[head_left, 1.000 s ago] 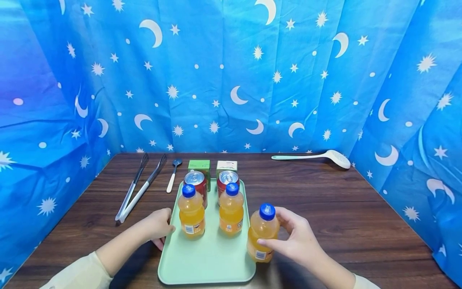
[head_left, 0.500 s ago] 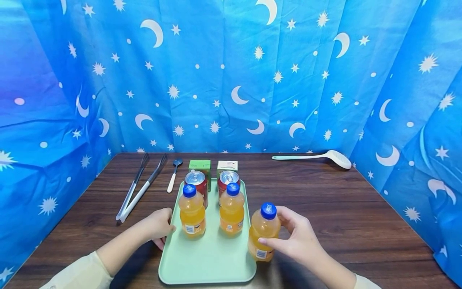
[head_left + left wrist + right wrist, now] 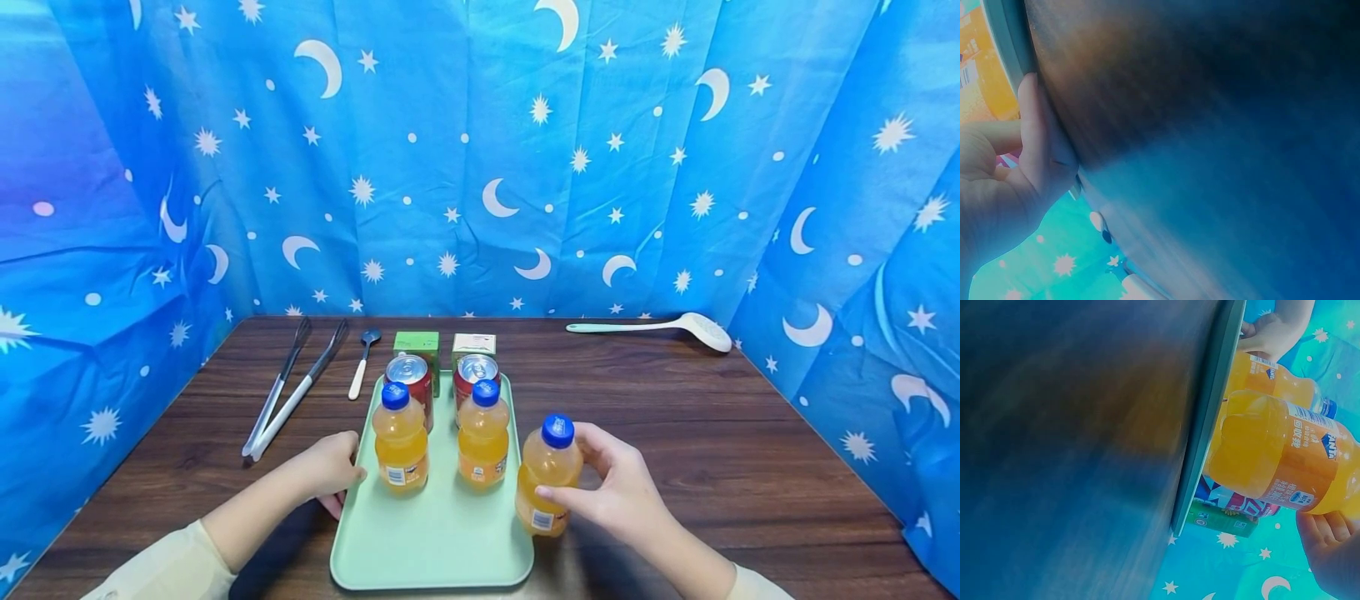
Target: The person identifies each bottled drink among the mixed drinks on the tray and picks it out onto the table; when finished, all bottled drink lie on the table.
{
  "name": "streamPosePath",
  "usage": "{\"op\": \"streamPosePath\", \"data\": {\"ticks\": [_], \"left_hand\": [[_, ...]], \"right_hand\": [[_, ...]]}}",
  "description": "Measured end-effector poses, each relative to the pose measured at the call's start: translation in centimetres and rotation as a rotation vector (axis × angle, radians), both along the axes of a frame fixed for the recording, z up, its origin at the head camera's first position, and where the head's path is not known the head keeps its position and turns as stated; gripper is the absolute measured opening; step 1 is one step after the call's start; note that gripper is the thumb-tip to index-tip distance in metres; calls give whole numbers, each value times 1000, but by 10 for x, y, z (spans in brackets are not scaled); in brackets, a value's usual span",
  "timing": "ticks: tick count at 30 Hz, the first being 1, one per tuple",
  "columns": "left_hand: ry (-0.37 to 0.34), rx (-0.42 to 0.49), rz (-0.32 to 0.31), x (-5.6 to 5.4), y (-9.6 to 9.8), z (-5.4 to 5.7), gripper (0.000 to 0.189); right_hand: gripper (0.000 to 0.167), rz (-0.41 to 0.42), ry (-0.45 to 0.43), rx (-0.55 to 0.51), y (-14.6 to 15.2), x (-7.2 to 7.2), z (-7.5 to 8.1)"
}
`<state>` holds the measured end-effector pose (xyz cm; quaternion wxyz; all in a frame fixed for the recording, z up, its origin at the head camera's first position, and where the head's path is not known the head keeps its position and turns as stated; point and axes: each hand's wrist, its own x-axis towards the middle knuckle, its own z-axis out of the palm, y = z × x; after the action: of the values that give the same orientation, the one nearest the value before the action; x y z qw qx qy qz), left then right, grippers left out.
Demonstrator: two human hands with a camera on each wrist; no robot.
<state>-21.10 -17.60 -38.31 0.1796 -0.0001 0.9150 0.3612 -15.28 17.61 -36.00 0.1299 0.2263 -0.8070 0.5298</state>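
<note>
My right hand (image 3: 618, 487) holds an orange soda bottle (image 3: 547, 483) with a blue cap, thumb on the near side and fingers round the back. The bottle stands upright, overlapping the right rim of a pale green tray (image 3: 431, 542) in the head view. In the right wrist view, this bottle (image 3: 1272, 450) shows its label near the tray's edge (image 3: 1210, 412). My left hand (image 3: 333, 471) grips the tray's left rim, thumb at the top edge; its other fingers are partly hidden. Two matching bottles, left (image 3: 401, 442) and right (image 3: 483, 442), stand on the tray.
Behind the bottles stand two red cans, left (image 3: 408, 375) and right (image 3: 476, 371), with a green carton (image 3: 417, 342) and a pale-topped carton (image 3: 474, 342) behind. Tongs (image 3: 292, 400) and a spoon (image 3: 362, 367) lie left; a slotted spatula (image 3: 675, 325) lies back right.
The bottle in my right hand has shifted slightly up and away in the head view. My left hand keeps its place at the tray's rim.
</note>
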Motion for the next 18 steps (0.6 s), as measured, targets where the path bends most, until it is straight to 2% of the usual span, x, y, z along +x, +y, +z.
{"op": "streamPosePath", "data": {"ticks": [13, 18], "left_hand": [[-2, 5, -2, 0, 1, 2, 11], [-4, 8, 2, 0, 0, 0, 11]], "right_hand": [[52, -41, 28, 11, -1, -6, 4], [52, -73, 8, 12, 1, -8, 4]]}}
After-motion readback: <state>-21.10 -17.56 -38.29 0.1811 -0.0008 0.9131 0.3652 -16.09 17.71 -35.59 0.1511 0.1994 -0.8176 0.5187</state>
